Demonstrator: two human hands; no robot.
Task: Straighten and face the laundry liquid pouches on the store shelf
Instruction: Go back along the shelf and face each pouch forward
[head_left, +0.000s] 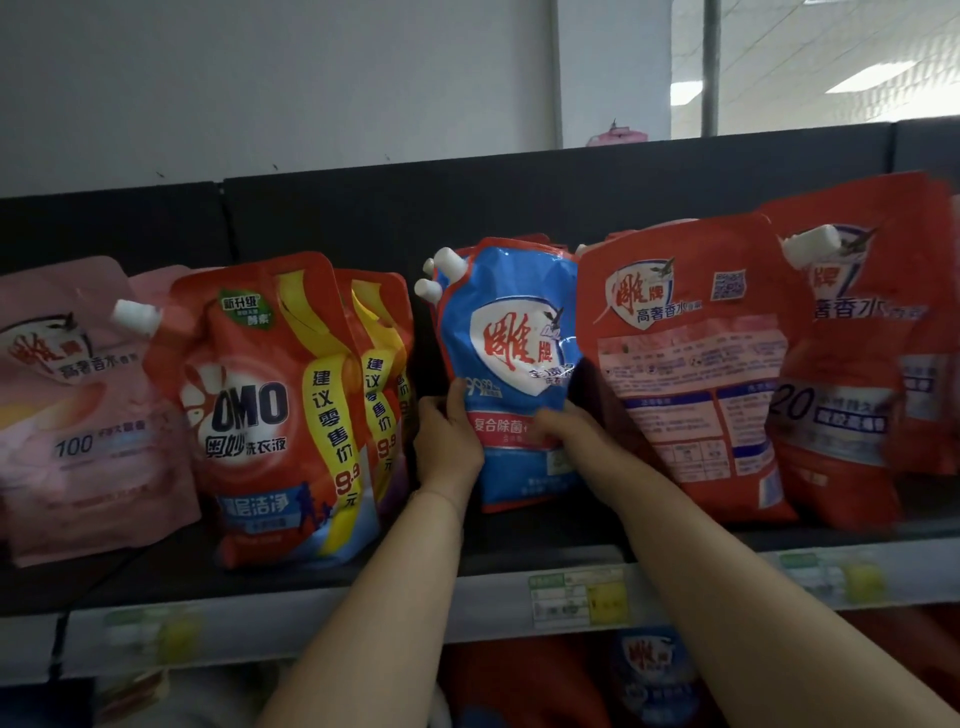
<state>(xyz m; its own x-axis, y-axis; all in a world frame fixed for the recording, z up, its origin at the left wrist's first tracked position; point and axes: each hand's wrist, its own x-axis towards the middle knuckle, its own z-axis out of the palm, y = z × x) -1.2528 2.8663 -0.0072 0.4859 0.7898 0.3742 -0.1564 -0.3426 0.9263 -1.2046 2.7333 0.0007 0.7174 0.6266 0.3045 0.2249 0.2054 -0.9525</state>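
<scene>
Both sides of the blue pouch (514, 374) gripped, by left hand (447, 441) and right hand (561, 427), midway along the shelf (493, 558); label forward, tilted. The red pouch (685, 374) beside it shows its back: facing unfinished.

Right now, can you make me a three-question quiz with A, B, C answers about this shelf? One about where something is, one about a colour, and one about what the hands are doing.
1. Where is the OMO pouch compared with the blue pouch?
A. on its right
B. on its left
C. on top of it

2. What colour are the spout caps?
A. white
B. green
C. black

3. What are the left hand and right hand doing?
A. hanging free
B. pointing upward
C. holding the blue pouch

Answers:
1 B: the OMO pouch stands to its left, across a dark gap.
2 A: every cap in view is white.
3 C: both hands grip its lower half.
</scene>
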